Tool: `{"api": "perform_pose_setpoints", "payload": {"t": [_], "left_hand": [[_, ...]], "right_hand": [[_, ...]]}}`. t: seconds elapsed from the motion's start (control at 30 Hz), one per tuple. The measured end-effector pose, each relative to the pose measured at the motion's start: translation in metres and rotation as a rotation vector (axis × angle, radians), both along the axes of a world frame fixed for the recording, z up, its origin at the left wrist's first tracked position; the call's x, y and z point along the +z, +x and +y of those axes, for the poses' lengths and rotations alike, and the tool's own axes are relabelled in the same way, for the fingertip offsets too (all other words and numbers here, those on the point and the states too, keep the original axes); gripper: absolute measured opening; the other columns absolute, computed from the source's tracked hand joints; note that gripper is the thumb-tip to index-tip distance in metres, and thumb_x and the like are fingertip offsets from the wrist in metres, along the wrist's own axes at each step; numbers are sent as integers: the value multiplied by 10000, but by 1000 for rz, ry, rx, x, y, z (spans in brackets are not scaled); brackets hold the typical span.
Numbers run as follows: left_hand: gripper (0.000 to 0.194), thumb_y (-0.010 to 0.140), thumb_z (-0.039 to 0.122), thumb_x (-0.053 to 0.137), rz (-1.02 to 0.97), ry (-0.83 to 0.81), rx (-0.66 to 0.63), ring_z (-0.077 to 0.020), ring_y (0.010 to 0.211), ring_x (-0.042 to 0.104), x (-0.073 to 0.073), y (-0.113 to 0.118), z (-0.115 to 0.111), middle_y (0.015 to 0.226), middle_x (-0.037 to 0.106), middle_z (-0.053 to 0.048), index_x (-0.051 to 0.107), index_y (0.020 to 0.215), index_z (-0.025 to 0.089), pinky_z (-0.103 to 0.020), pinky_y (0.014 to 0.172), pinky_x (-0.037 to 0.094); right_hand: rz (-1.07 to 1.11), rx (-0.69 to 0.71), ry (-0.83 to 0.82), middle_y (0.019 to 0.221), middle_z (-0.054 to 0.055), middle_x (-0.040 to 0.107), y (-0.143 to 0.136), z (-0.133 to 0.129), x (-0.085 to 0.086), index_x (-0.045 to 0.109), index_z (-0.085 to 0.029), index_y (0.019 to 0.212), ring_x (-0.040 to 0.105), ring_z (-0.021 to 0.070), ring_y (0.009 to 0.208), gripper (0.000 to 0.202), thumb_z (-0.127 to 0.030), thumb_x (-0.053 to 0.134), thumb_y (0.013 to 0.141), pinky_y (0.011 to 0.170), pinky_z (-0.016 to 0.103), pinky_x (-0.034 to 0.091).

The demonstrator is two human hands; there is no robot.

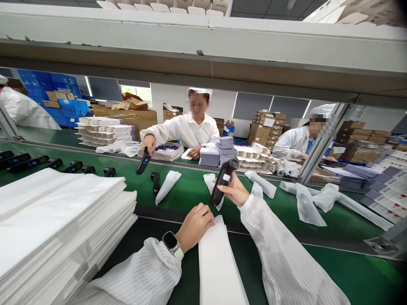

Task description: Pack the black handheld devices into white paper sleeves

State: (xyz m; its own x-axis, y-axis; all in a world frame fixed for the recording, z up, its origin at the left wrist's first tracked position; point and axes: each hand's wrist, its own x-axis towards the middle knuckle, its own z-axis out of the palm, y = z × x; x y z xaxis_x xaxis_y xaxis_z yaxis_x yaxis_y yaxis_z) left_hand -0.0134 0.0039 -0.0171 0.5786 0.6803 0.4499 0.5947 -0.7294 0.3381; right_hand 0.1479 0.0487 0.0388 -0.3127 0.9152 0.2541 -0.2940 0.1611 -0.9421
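My right hand (234, 191) grips a black handheld device (221, 184) with a bent head and a small white label, tilted above the green belt. My left hand (196, 226), below and left of it, has its fingers curled and pinched at the upper end of a flat white packing sleeve (218, 262). That sleeve lies lengthwise on the dark bench in front of me. Whether it is one sleeve or a thin pile I cannot tell. Behind the held device, a white sleeve (210, 181) rests on the belt, partly hidden.
A tall stack of white sleeves (63, 212) stands at left. On the green belt (187, 199) lie black devices (28, 163) and loose white sleeves (310, 205). Opposite, a co-worker's hand (148, 143) holds another device (144, 161). A shelf (203, 38) crosses overhead; a metal post (321, 148) rises at right.
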Motion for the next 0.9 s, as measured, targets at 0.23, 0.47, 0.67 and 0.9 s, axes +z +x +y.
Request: {"api": "perform_pose_setpoints", "payload": {"t": [0.23,0.47,0.67,0.9], "left_hand": [[178,817,189,419,40,128,29,-154,741,409,-3,-1,1,724,492,-22,533,684,158,-288,675,357],[185,767,273,504,6,159,96,-169,780,414,-1,-2,1,822,461,-40,517,631,149,-304,670,369],[235,727,308,543,-312,-41,143,-165,828,432,10,0,2,824,435,-24,505,553,155,-299,742,368],[282,717,399,518,-631,-397,167,-173,898,446,31,-1,6,933,408,-43,566,595,150,-247,736,378]], "right_hand": [[-42,6,-77,757,-38,575,6,-3,-17,10,-374,1199,615,180,668,922,-205,670,578,647,398,479],[-130,-22,-141,782,-8,578,0,-1,-28,45,-376,1185,612,197,643,869,-284,666,584,566,383,490],[-210,25,-189,686,-42,532,-4,4,-37,365,-289,995,577,123,616,409,-455,543,667,516,254,464],[-403,402,-191,599,28,558,-8,-10,-39,581,-106,614,551,138,592,457,-541,623,481,578,273,445]]}}
